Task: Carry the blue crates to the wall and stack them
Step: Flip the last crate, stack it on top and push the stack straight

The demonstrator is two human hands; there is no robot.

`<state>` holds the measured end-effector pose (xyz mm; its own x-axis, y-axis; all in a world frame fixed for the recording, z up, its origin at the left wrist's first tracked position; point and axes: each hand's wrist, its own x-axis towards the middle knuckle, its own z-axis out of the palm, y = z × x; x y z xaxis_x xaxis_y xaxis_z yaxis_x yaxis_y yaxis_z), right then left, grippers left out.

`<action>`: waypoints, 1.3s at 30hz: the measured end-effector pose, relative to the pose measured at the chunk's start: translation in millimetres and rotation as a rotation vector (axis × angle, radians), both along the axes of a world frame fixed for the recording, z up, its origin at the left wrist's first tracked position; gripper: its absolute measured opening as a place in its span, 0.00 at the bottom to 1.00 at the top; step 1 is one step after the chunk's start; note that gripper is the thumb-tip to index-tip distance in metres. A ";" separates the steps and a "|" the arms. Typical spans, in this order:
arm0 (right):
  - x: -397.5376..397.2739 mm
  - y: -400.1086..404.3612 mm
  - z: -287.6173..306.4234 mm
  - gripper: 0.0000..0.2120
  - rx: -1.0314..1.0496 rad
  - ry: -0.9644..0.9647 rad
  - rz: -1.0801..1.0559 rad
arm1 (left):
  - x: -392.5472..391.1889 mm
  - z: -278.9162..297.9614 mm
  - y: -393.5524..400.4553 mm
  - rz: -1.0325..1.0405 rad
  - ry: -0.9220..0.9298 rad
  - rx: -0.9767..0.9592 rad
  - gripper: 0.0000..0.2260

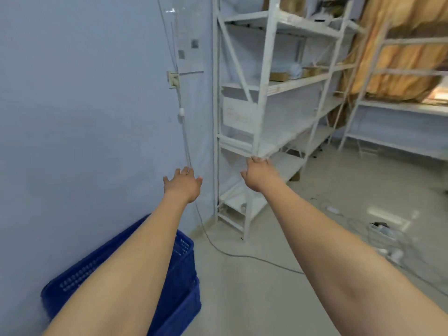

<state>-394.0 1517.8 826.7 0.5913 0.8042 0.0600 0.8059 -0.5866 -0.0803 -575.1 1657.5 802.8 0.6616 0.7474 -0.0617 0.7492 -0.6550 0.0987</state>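
Blue perforated crates (180,275) stand stacked on the floor against the pale blue wall (72,117) at the lower left, partly hidden behind my left forearm. Both arms reach forward above them, well clear of the stack. My left hand (183,184) is held out with its fingers spread and nothing in it. My right hand (258,172) is also stretched out, fingers loosely apart, empty, in front of a shelf post.
A white metal shelving unit (261,93) stands against the wall ahead. A second rack (400,105) with tan covering stands at the right. A dark cable (242,254) runs across the floor, and small clutter (383,231) lies at the right.
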 end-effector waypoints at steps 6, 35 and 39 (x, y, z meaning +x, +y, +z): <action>65.3 -243.5 -2.1 0.28 -0.013 0.042 -0.354 | 110.3 3.8 -181.0 -0.289 -0.017 -0.021 0.28; 271.0 -823.5 -324.8 0.27 -0.140 0.409 -0.971 | 442.8 -311.8 -726.9 -0.775 0.337 -0.325 0.27; 292.0 -826.0 -402.6 0.28 -0.157 0.525 -1.000 | 465.8 -391.2 -726.4 -0.754 0.440 -0.366 0.27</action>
